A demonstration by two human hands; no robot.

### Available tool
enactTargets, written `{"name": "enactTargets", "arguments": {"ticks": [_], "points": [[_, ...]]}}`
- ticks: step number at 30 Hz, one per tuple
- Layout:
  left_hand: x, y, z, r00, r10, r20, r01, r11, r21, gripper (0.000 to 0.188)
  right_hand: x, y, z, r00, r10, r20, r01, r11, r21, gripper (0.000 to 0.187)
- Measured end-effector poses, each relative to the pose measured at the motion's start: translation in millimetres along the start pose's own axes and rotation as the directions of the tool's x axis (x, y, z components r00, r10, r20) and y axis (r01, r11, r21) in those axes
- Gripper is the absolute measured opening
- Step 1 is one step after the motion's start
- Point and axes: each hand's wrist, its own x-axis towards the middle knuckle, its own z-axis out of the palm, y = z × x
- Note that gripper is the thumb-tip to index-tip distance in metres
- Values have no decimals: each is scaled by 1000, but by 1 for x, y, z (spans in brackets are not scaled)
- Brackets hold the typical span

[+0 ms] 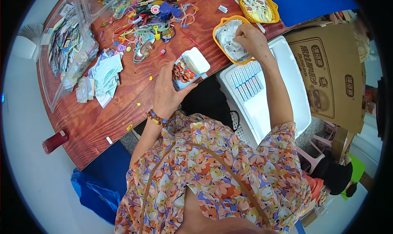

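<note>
Small printed white cardboard box (183, 73), flap raised, sits by the red wooden table (116, 119)'s edge, the left hand (167, 91) curled round it; probably light, crushable, best held low. The right hand (252, 41) bunches over whitish packets (227, 38), its hold unclear.

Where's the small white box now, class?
In the head view, the small white box is in the upper middle, in the left hand, to the lower left of the orange basket at the right hand.
</note>
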Motion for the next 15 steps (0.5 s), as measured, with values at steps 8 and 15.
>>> {"name": "enactTargets", "arguments": {"ticks": [8, 15], "points": [[8, 3, 2, 1000, 5, 24, -6, 1000, 29, 83, 0, 18, -12, 993, 110, -31, -86, 901, 425, 12], [11, 0, 9, 999, 37, 39, -38, 999, 30, 83, -6, 14, -15, 984, 124, 127, -170, 867, 468, 12]]}}
